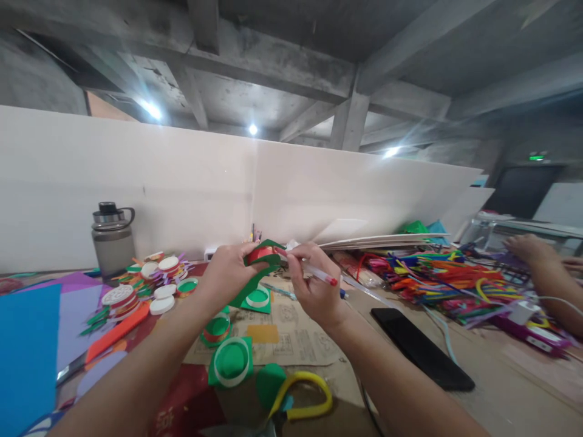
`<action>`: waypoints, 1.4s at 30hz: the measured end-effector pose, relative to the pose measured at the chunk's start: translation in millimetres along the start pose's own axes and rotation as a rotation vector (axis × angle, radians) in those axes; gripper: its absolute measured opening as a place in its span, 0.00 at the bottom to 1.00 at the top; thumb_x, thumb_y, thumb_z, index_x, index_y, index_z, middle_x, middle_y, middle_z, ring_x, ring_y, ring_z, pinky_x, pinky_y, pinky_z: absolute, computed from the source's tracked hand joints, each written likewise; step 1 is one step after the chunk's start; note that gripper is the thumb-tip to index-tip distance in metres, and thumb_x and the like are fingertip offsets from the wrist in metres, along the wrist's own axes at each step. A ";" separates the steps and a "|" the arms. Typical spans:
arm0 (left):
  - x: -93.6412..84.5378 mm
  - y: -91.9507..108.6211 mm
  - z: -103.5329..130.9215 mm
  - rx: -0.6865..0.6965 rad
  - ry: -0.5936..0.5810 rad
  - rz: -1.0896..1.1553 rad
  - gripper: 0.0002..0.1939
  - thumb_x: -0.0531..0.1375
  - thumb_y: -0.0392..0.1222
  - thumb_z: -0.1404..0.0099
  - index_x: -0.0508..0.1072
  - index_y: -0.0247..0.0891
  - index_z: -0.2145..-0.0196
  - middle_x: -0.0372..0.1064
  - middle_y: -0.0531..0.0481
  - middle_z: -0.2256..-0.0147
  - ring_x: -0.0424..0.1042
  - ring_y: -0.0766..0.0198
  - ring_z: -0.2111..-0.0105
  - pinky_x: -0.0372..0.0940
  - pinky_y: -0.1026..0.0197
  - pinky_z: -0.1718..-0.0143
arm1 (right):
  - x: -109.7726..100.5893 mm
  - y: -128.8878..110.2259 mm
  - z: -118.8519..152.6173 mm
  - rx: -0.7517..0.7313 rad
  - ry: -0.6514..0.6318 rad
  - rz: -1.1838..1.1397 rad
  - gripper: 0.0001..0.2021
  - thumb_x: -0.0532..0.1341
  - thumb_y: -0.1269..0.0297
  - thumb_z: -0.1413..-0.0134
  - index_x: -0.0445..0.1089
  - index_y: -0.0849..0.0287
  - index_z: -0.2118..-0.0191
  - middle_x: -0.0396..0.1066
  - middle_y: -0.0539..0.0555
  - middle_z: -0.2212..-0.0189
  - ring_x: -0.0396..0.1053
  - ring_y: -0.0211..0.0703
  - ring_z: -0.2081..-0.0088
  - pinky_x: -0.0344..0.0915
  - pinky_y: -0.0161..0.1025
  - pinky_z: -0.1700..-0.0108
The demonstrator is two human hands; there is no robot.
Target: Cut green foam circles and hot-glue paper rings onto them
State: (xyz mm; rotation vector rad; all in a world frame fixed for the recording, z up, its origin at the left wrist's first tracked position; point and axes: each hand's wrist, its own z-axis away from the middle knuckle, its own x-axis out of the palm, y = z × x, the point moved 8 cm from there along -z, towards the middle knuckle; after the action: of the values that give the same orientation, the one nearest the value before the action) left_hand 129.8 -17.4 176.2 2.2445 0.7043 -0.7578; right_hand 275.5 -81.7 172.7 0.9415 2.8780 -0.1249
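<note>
Counter: worn brown paper and sheets cover the counter [505, 397], with the work gathered mid-front and supplies on both sides.
Pipe-cleaner heap: a mixed-colour heap [437, 282] lies at the right, apart from the piece in work.
Left hand: closed on the piece in work, the left hand [230, 273] grips a bent green sheet [246, 294] together with a red round piece [260, 255], up above the counter.
Right hand: fingers wrapped round a pen, the right hand [316, 288] brings its tip to the piece's edge; contact cannot be told.
Yellow-handled scissors: the scissors [310, 379] lie on the counter at the near edge, unused just now.
Ringed green squares: a near square [248, 345] and a farther one [266, 308] each carry a white ring but keep their corners, so they look part-done; whether the rings are stuck cannot be told.
Green disc: one plain disc [269, 383] beside the scissors looks already cut round, with no ring on it.
Orange-edged ring: one green-centred ring [216, 328] has no square corners clearly showing, so seems further along.
Pen: the pen [322, 275] being at the held piece suggests marking is unfinished there.
</note>
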 end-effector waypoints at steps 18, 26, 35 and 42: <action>-35.7 -11.3 -3.6 -0.103 0.052 0.353 0.21 0.63 0.55 0.46 0.77 0.39 0.59 0.77 0.49 0.67 0.73 0.59 0.69 0.68 0.61 0.70 | -22.5 -21.0 -11.2 -0.042 0.117 -0.086 0.10 0.57 0.77 0.45 0.65 0.55 0.59 0.69 0.52 0.67 0.68 0.41 0.64 0.67 0.41 0.63; -51.6 -6.9 -2.6 -0.098 0.136 0.144 0.17 0.62 0.54 0.45 0.78 0.42 0.62 0.75 0.52 0.72 0.72 0.61 0.71 0.66 0.63 0.72 | -22.5 -25.0 -12.1 -0.055 0.116 -0.118 0.11 0.57 0.77 0.45 0.65 0.55 0.59 0.69 0.52 0.66 0.68 0.41 0.63 0.68 0.42 0.62; -29.6 3.1 0.0 -0.082 0.007 0.215 0.19 0.63 0.55 0.45 0.78 0.40 0.61 0.75 0.53 0.72 0.72 0.61 0.71 0.66 0.64 0.73 | -23.5 -28.8 -10.1 -0.061 0.087 -0.123 0.13 0.58 0.77 0.46 0.65 0.54 0.56 0.68 0.53 0.64 0.69 0.42 0.62 0.69 0.44 0.62; -21.7 8.8 0.9 -0.020 -0.021 0.152 0.16 0.62 0.52 0.44 0.78 0.43 0.61 0.76 0.55 0.70 0.72 0.63 0.70 0.64 0.67 0.73 | -18.4 -27.6 -10.1 -0.075 0.045 -0.098 0.14 0.59 0.78 0.47 0.65 0.55 0.56 0.68 0.54 0.65 0.69 0.42 0.61 0.70 0.43 0.61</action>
State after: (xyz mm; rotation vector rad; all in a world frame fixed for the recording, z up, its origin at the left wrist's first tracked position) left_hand 120.4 -29.6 193.9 2.2394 0.5224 -0.6960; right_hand 273.1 -113.5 186.3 0.8013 2.9475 -0.0038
